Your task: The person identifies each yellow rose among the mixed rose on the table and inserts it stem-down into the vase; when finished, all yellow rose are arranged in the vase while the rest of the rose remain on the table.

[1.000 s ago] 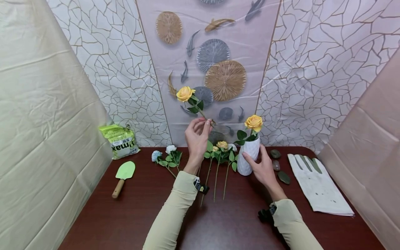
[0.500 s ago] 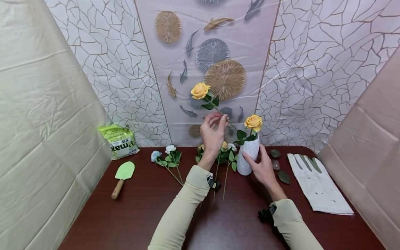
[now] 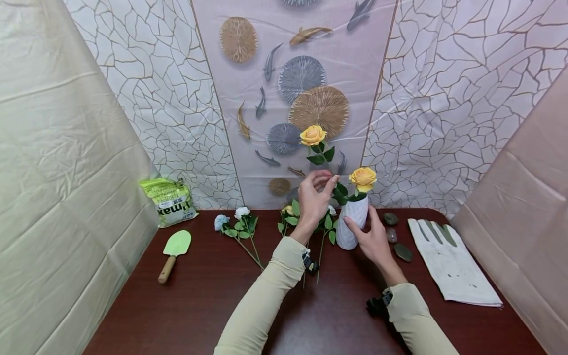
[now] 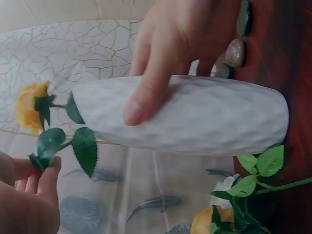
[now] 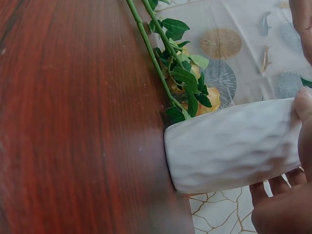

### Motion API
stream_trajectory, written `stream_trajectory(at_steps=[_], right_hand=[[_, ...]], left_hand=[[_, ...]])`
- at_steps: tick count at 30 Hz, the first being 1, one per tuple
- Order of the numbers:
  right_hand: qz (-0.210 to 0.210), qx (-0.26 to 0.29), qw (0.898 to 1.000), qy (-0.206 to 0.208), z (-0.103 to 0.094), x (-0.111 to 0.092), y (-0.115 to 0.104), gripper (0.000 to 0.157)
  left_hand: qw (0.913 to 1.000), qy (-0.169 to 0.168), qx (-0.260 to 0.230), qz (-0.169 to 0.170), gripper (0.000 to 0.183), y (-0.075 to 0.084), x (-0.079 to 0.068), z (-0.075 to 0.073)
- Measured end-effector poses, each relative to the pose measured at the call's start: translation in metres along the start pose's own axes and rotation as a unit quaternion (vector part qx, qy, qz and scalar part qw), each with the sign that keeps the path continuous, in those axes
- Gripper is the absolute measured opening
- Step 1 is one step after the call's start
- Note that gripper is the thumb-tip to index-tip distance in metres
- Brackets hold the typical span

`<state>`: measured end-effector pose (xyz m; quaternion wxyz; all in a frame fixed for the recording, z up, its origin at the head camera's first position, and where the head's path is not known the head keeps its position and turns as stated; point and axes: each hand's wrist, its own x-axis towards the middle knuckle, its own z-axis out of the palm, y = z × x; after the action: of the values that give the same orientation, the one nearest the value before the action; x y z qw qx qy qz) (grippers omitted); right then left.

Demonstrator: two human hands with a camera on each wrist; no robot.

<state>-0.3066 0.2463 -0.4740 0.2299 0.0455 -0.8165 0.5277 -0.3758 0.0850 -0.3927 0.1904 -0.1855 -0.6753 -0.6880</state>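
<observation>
In the head view, my left hand [image 3: 316,199] pinches the stem of a yellow rose [image 3: 313,135], held upright just left of the vase mouth. The stem's lower end is hidden by the hand. My right hand [image 3: 374,237] grips the textured white vase [image 3: 348,229], thumb on the near side, fingers behind. A second yellow rose [image 3: 363,178] stands in the vase, its dark green leaves [image 4: 85,152] spilling over the rim. The left wrist view shows the left fingertips [image 4: 51,170] right at those leaves. Seen from the right wrist, the vase base [image 5: 178,161] stands at the tabletop.
Several rose stems with leaves [image 3: 328,224] lie left of the vase. Farther left are a blue rose [image 3: 221,222], a white rose [image 3: 242,212], a green trowel [image 3: 177,242] and a green-white bag [image 3: 170,202]. Stones [image 3: 403,252] and a white glove [image 3: 452,266] lie right.
My left hand has carried the yellow rose rightward to the vase, and the bloom now points more upward. The rose in the vase has shifted slightly right. My right hand stays on the vase.
</observation>
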Motion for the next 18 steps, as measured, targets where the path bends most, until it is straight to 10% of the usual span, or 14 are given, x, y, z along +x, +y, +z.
stream_trajectory(at_steps=[18], right_hand=[[0.0, -0.013, 1.0, -0.017, -0.003, 0.0, -0.003, 0.07]], left_hand=[[0.9929, -0.098, 0.066, -0.017, 0.015, -0.017, -0.005, 0.006]])
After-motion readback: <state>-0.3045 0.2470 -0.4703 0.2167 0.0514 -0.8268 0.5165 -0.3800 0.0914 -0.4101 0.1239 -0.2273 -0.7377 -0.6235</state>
